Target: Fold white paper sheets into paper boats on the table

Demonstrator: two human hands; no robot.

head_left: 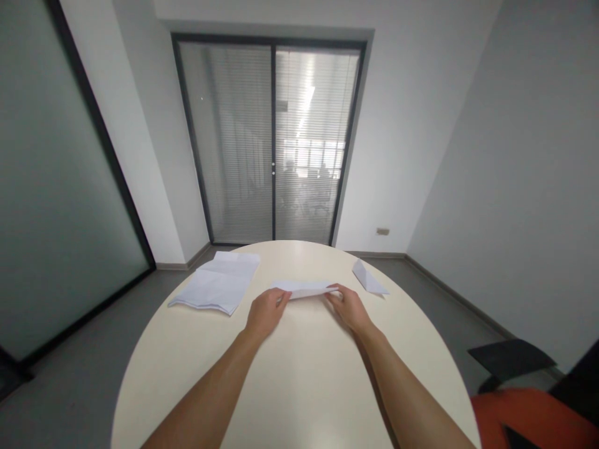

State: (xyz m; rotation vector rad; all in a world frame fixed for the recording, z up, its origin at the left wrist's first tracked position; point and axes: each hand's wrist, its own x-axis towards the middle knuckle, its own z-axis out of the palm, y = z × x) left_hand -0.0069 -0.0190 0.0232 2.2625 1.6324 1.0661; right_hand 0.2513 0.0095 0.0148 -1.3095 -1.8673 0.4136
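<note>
A folded strip of white paper (306, 289) stretches between my two hands, just over the middle of the round table (299, 374). My left hand (268, 312) pinches its left end between thumb and fingers. At the right end, my right hand (349, 307) grips the paper the same way. The near edge of the strip looks slightly raised; whether its far edge rests on the tabletop I cannot tell. My fingertips under the paper are partly hidden.
Several creased white sheets (219, 280) lie at the table's left. A folded paper piece (369, 279) with a pointed end sits near the right rim. An orange chair (533, 415) with a black armrest (512, 360) stands at lower right. Glass doors (274, 143) with blinds are beyond.
</note>
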